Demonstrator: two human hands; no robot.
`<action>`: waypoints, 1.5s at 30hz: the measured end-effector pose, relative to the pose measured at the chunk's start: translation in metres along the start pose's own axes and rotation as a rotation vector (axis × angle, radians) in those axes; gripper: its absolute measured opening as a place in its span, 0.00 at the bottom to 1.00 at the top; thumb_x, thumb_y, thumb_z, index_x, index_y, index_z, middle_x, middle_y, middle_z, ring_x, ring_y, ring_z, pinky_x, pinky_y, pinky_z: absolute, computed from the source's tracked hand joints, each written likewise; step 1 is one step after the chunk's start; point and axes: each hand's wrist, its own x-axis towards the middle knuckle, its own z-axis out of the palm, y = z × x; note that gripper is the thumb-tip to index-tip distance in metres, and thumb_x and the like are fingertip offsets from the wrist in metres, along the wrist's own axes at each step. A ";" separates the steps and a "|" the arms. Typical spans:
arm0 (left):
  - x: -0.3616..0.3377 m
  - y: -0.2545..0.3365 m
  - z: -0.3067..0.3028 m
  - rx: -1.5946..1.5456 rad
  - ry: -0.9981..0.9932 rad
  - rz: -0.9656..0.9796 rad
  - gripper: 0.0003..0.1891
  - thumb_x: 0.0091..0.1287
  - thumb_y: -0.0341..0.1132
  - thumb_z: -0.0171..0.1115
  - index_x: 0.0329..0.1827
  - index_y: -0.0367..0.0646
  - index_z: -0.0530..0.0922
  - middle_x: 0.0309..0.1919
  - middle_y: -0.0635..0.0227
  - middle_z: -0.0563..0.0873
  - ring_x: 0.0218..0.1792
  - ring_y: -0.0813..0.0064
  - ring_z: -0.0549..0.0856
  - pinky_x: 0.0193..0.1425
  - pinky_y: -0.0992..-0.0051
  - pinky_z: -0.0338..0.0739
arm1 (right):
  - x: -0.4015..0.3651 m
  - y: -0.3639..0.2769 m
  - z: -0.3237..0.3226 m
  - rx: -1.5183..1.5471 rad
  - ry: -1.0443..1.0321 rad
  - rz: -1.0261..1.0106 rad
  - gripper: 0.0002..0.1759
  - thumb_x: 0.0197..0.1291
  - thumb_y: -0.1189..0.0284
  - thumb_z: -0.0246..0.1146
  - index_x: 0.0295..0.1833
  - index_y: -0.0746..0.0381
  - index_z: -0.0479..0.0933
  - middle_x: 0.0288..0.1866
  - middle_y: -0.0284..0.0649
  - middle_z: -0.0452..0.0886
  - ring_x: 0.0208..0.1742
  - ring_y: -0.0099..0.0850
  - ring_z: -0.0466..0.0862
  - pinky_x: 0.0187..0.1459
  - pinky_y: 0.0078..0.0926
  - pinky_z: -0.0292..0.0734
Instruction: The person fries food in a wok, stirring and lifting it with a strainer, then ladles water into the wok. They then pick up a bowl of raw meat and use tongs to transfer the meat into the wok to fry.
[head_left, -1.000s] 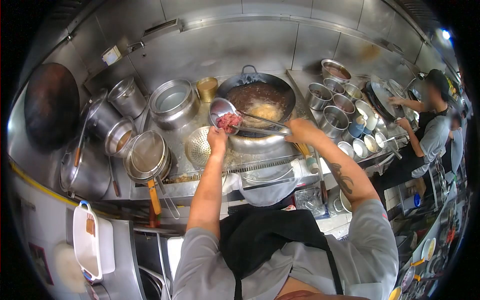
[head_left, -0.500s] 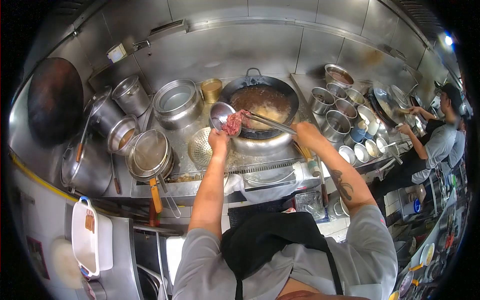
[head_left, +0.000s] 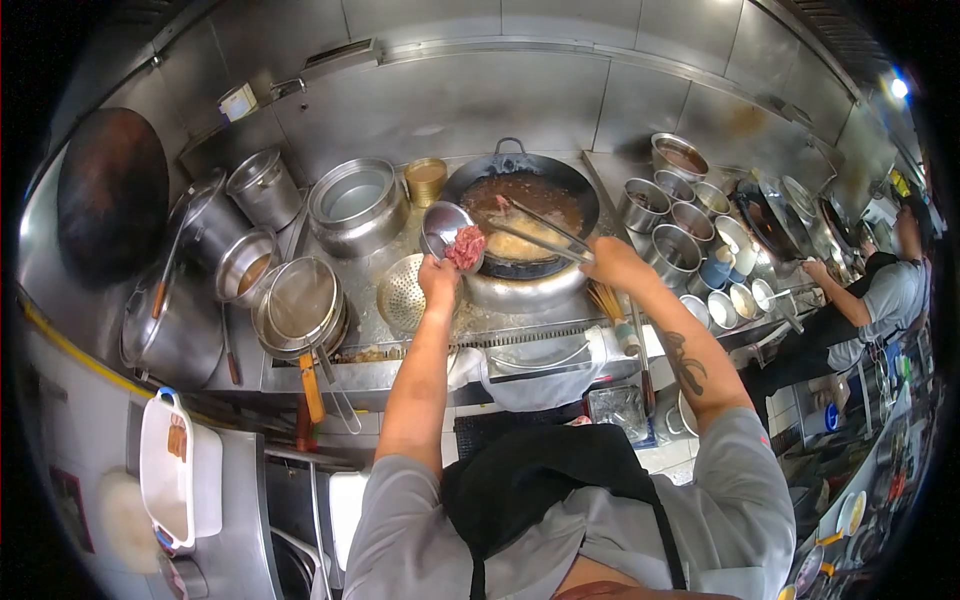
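My left hand [head_left: 440,284] grips a small steel bowl [head_left: 436,225], tilted at the near left edge of the wok. Raw red meat [head_left: 465,247] lies at the bowl's right side. My right hand [head_left: 614,266] is closed on long metal tongs [head_left: 552,236], whose tips reach over the wok [head_left: 582,190]. A small piece of meat [head_left: 502,202] shows at the tips. Brown bubbling oil [head_left: 540,191] fills the wok, with pale foam in its near part.
A perforated ladle [head_left: 401,294] lies left of the wok. Large pots [head_left: 345,195] and strainers [head_left: 300,302] stand farther left. Steel containers [head_left: 676,247] and white bowls [head_left: 722,308] stand at the right. A co-worker [head_left: 880,300] is at the far right.
The tongs have moved from the meat in the bowl to over the wok, with a small piece at their tips. The co-worker has shifted right, and the wok there has moved.
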 end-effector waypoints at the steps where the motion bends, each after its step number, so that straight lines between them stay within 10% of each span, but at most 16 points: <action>1: -0.003 0.006 -0.001 -0.029 -0.011 -0.032 0.09 0.56 0.26 0.55 0.20 0.39 0.66 0.15 0.66 0.74 0.15 0.77 0.73 0.17 0.74 0.68 | -0.002 -0.004 -0.006 -0.010 -0.030 -0.030 0.21 0.46 0.65 0.66 0.45 0.67 0.76 0.39 0.57 0.79 0.45 0.50 0.79 0.49 0.42 0.73; 17: -0.010 0.014 0.014 -0.109 -0.121 -0.075 0.11 0.59 0.28 0.56 0.21 0.39 0.65 0.17 0.67 0.73 0.19 0.77 0.74 0.22 0.73 0.75 | -0.002 -0.007 -0.009 -0.063 -0.130 -0.214 0.25 0.42 0.63 0.68 0.45 0.67 0.75 0.38 0.56 0.80 0.43 0.50 0.80 0.47 0.42 0.74; 29: 0.002 0.013 0.016 0.376 0.005 0.274 0.08 0.54 0.29 0.57 0.22 0.34 0.69 0.19 0.48 0.75 0.24 0.47 0.75 0.32 0.58 0.68 | 0.000 -0.004 0.021 -0.261 0.049 -0.147 0.08 0.48 0.78 0.56 0.32 0.67 0.80 0.36 0.54 0.81 0.41 0.46 0.83 0.42 0.40 0.78; 45: 0.008 0.026 0.015 0.348 -0.062 0.289 0.11 0.53 0.29 0.60 0.19 0.35 0.68 0.19 0.53 0.74 0.25 0.53 0.74 0.34 0.59 0.67 | 0.005 -0.002 0.005 -0.047 -0.004 -0.097 0.18 0.47 0.66 0.64 0.42 0.66 0.77 0.37 0.55 0.80 0.43 0.49 0.80 0.46 0.43 0.74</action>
